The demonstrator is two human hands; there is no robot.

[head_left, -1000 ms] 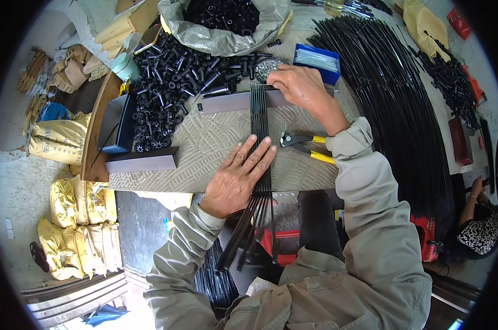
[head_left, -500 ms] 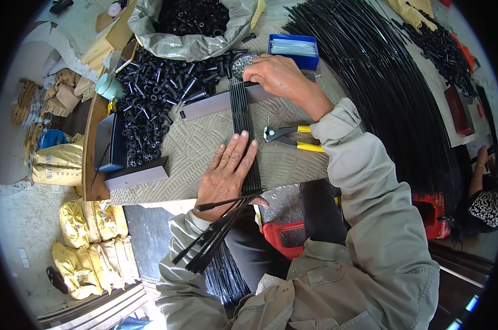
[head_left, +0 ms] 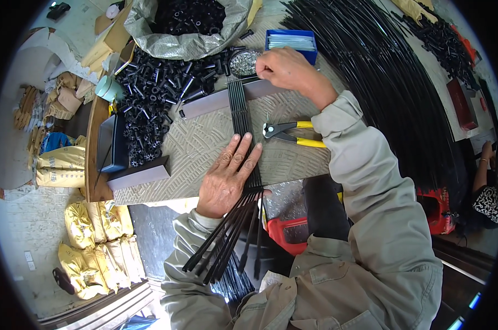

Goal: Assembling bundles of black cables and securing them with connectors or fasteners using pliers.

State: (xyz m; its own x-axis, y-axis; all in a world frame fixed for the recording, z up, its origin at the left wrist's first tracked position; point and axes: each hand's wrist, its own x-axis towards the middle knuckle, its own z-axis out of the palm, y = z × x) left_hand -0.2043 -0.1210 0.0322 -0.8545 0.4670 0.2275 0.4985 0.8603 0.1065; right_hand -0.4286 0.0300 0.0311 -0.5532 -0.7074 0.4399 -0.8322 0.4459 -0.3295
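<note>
A flat row of thin black rods (head_left: 239, 110) runs from the metal bar toward my lap. Stretched flat across the rods is my left hand (head_left: 226, 184), its fingers slightly apart. Below it their lower ends fan out past the table edge. My right hand (head_left: 290, 71) is above the bar's right part, thumb and fingers pinched together; anything between them is hidden. Just left of those fingertips lies a round dish of small shiny metal pieces (head_left: 244, 64). The grey metal bar (head_left: 211, 103) lies across the table beneath the rods' upper ends.
End-cutting pliers with yellow handles (head_left: 287, 132) lie right of the rods. A blue box (head_left: 306, 56) holds pale strips. Black bolt-like parts (head_left: 161, 88) are heaped at left, below a woven sack (head_left: 188, 49). Long black rods (head_left: 370, 82) cover the right side.
My right hand has moved slightly right, uncovering more of the dish. The rods' lower ends have spread out and shifted right. My left hand stays flat on the row.
</note>
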